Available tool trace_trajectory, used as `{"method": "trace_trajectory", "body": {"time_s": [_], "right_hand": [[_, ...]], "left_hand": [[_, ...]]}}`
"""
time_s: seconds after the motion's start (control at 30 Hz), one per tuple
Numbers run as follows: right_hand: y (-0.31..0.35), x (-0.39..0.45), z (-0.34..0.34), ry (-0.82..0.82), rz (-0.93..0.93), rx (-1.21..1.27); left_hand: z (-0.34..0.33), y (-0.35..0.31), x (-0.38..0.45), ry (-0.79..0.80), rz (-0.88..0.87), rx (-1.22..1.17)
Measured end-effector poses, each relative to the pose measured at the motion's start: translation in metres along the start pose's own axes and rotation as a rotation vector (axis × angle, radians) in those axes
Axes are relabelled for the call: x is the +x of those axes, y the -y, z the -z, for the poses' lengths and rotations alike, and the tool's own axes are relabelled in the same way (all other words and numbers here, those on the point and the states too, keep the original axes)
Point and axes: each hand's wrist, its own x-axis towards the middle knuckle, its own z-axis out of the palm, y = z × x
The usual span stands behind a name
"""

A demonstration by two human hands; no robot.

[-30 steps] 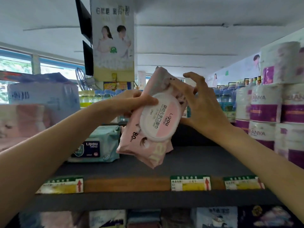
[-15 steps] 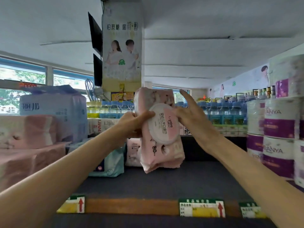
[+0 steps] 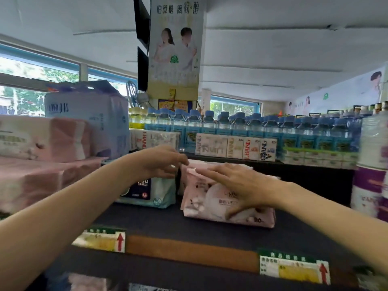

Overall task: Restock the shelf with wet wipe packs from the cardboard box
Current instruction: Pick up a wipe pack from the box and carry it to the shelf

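Single head view, close, facing forward across dark shelf (image 3: 159, 223), slightly upward toward ceiling.

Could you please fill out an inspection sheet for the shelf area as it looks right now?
Surface: dark shelf, price tags along its front edge.
Job's things: pink wipe pack lying on the shelf; cardboard box not in view.
Clutter: teal wipe pack beside it, tissue packs stacked left, paper rolls right.
Hands: right hand rests flat on the pink pack; left hand touches its top corner, fingers loosely curled.
Cables: nothing seen.
Surroundings: water bottles behind, hanging poster.
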Motion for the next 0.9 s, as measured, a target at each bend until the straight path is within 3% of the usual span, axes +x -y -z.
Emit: {"method": "trace_trajectory", "body": {"time_s": [0.1, 0.2, 0.33, 0.43, 0.63, 0.77, 0.9], "right_hand": [[-0.016, 0.004, 0.005, 0.166, -0.127, 0.128], [-0.03, -0.004, 0.002, 0.315, -0.239, 0.268], [-0.033, -0.009, 0.001, 0.291, -0.314, 0.333], [-0.028, -0.001, 0.003, 0.277, -0.331, 0.341], [-0.004, 0.032, 0.01, 0.282, -0.331, 0.273], [0.012, 0.024, 0.018, 0.297, -0.448, 0.106], [0.04, -0.003, 0.042, 0.09, -0.658, 0.133]], "left_hand": [[-0.006, 0.001, 0.001, -0.011, -0.179, 0.377], [-0.011, 0.008, 0.0, 0.054, -0.323, 0.565], [-0.019, 0.013, 0.011, 0.003, -0.458, 0.938], [-0.015, 0.013, 0.023, -0.069, -0.399, 1.156], [0.001, 0.015, 0.029, -0.122, -0.214, 1.242], [-0.011, 0.016, 0.017, -0.166, -0.242, 1.294], [-0.023, 0.015, -0.011, -0.253, -0.372, 1.117]]}}
